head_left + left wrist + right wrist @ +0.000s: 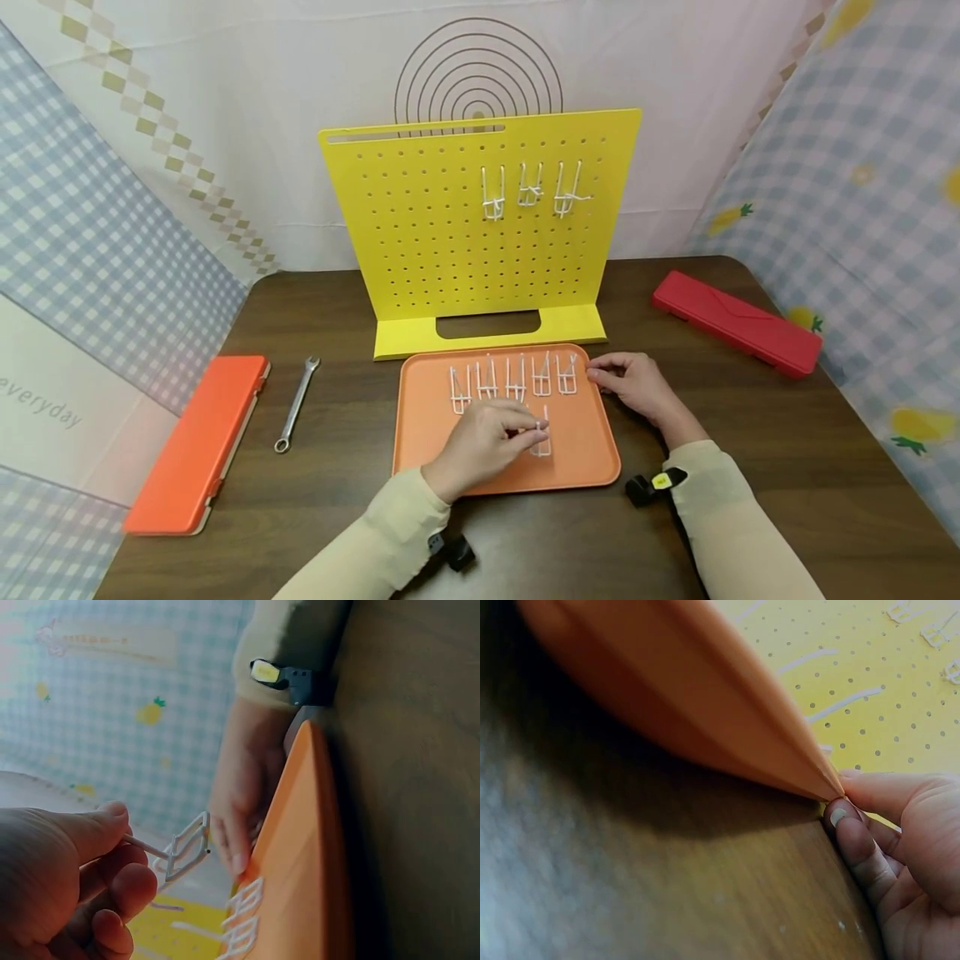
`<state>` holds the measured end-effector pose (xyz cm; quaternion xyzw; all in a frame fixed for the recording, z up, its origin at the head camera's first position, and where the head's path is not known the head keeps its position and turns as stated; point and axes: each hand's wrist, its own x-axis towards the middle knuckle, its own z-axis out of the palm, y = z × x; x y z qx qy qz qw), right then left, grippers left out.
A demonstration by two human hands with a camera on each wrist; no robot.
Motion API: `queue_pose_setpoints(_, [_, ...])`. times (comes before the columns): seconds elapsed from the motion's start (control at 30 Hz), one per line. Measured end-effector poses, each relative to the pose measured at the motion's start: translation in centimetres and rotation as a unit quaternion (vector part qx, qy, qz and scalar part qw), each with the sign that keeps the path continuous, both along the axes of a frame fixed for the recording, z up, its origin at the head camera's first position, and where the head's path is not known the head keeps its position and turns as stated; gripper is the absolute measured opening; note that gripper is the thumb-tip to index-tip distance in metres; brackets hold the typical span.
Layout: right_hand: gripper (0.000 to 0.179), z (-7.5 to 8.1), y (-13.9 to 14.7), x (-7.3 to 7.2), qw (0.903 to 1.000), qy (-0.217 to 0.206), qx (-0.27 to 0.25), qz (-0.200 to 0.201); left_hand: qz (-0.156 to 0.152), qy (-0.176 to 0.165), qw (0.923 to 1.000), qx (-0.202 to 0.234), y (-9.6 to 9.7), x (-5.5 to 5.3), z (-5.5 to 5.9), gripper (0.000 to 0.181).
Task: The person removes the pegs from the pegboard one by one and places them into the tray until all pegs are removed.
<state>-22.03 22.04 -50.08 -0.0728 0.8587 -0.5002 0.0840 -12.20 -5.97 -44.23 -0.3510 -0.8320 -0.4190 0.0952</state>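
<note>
My left hand [483, 442] pinches a white wire pegboard hook [187, 855] between thumb and fingers, over the front half of an orange tray [581, 446]. In the left wrist view the hook's prong sits in the fingertips and its bent wire frame points away from them. At the tray's right rim, my right hand [636, 385] grips the edge with thumb and finger, as the right wrist view shows up close. A row of several more white hooks [542, 392] lies along the tray's back half, partly hidden by my left hand.
Behind the tray stands a yellow pegboard [420, 242] with three white hooks [530, 196] hung at its upper right. On the left lie a wrench [297, 406] and an orange-red case [197, 450]. A red case [735, 323] lies at the back right.
</note>
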Motion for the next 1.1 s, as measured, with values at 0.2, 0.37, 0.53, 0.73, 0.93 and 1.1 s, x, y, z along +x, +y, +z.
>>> queue_pose_setpoints(0.2, [0.031, -0.1, 0.1, 0.0, 1.0, 0.002, 0.003, 0.0, -0.007, -0.007, 0.9991, -0.04, 2.8, -0.7, -0.8, 0.01])
queue_pose_setpoints(0.37, [0.03, -0.1, 0.1, -0.1, 0.9998, 0.006, 0.019, -0.001, 0.003, -0.017, 0.9979, -0.062, 4.5, -1.1, -1.5, 0.009])
queue_pose_setpoints(0.53, [0.03, -0.1, 0.1, -0.3, 0.9993, 0.017, 0.032, 0.0, 0.013, -0.029, 0.9964, -0.078, 5.6, -1.3, -2.2, 0.008])
queue_pose_setpoints(0.73, [0.029, -0.1, 0.0, -0.2, 0.9991, 0.024, 0.034, 0.004, 0.017, -0.027, 0.9961, -0.082, 6.4, -1.4, -2.9, 0.009])
queue_pose_setpoints(0.93, [0.028, 0.0, 0.1, -0.1, 0.9986, 0.029, 0.043, 0.004, 0.011, -0.034, 0.9967, -0.073, 6.8, -1.3, -3.2, 0.008])
queue_pose_setpoints(1.1, [0.029, 0.0, 0.2, -0.2, 0.9986, 0.029, 0.046, 0.001, 0.004, -0.043, 0.9965, -0.072, 7.1, -1.2, -3.3, 0.008])
